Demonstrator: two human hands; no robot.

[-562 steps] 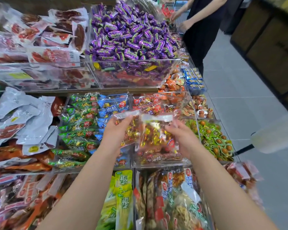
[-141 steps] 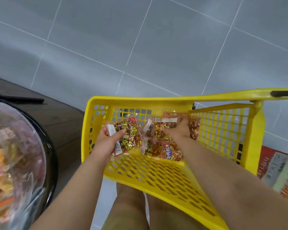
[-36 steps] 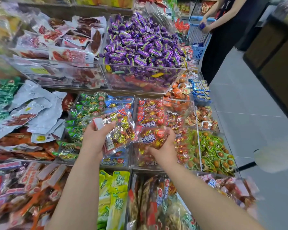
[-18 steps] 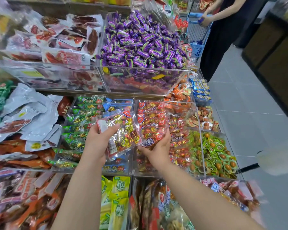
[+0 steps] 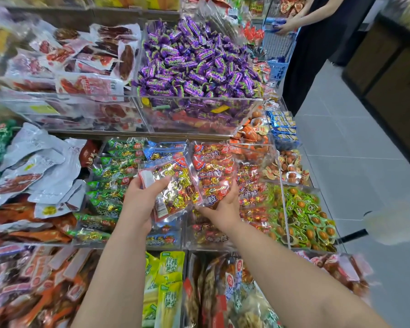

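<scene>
Closest to us, at the bottom, stand yellow packs (image 5: pixel 169 278) on the low shelf.

Just above them are the two hands. The left hand (image 5: pixel 140 200) pinches a gold bag (image 5: pixel 175 183). Its thumb lies across the front and its fingers are behind the bag. The gold bag is clear, tilted, and full of shiny gold sweets. The right hand (image 5: pixel 224 205) grips the bottom end of a red bag (image 5: pixel 211 174), with its fingers curled round it. The red bag stands almost upright. The two bags are side by side and touch at their edges. Both are held up in the air over the middle shelf.

Under and around the bags lie more things. Green packs (image 5: pixel 111 178) are to the left, and red packs (image 5: pixel 253 192) are to the right. Green and orange sweets (image 5: pixel 303 216) sit further right. White bags (image 5: pixel 40 166) are piled far to the left.

On the next shelf up is a big heap of purple sweets (image 5: pixel 194 65) in a clear box. Meat packs (image 5: pixel 85 67) lie beside it on the left.

Far back on the right, a person (image 5: pixel 317 39) in dark clothes stands on the grey floor (image 5: pixel 353 162) and touches a blue basket (image 5: pixel 278 48).
</scene>
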